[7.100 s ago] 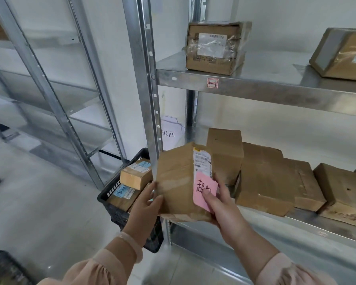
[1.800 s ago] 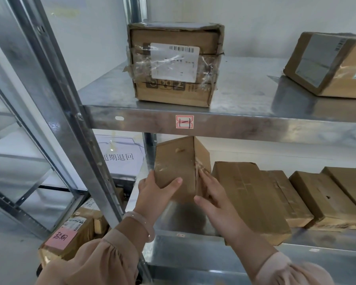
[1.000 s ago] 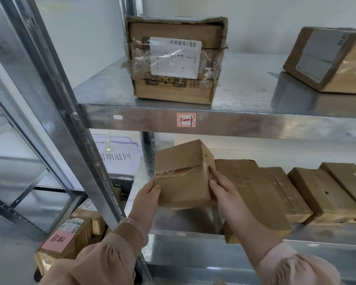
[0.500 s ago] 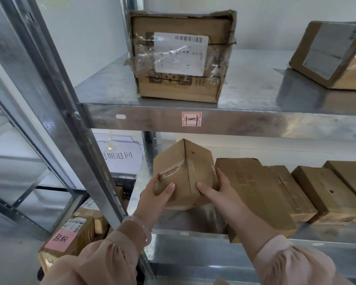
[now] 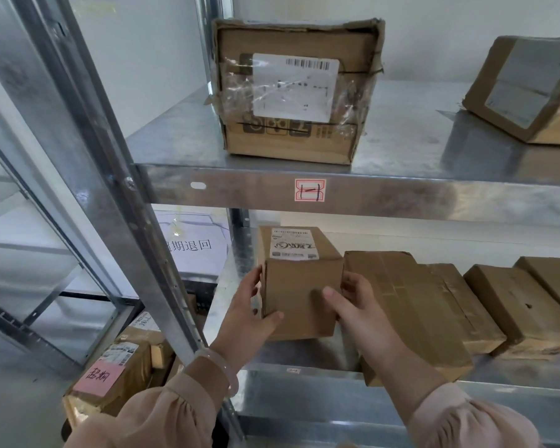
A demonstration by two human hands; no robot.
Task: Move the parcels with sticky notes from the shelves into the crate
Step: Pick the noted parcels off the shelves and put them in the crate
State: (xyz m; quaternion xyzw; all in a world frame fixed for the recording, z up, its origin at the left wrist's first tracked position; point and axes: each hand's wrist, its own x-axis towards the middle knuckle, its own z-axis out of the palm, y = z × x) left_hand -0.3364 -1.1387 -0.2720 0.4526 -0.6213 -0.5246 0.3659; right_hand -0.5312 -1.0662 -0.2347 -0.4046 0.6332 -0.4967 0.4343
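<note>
1. A big metal rack [image 5: 117,202] has a top shelf [image 5: 401,195] and a lower shelf [image 5: 304,379].
2. A big taped box [image 5: 291,92] stands on the top shelf. Another brown box [image 5: 527,92] sits well apart from it, at the right.
3. A row of flat parcels [image 5: 408,312] lies side by side on the lower shelf.
4. A small box [image 5: 301,299] is at the left end of the lower shelf, just beside the flat parcels. It has a white label [image 5: 293,244] on top. I cannot tell if it sits on the shelf or is lifted a bit.
5. The left hand [image 5: 249,315] grips the small box on its left side, with the thumb on the front.
6. The right hand [image 5: 353,305] grips its right side. The thumb is on the front and the fingers curl round the edge.
7. Down at the left, a parcel [image 5: 126,367] with a pink note [image 5: 99,378] lies in the black crate [image 5: 204,307]. The crate is mostly hidden behind the rack post.
8. A small red sticker [image 5: 310,190] is on the front edge of the top shelf.
</note>
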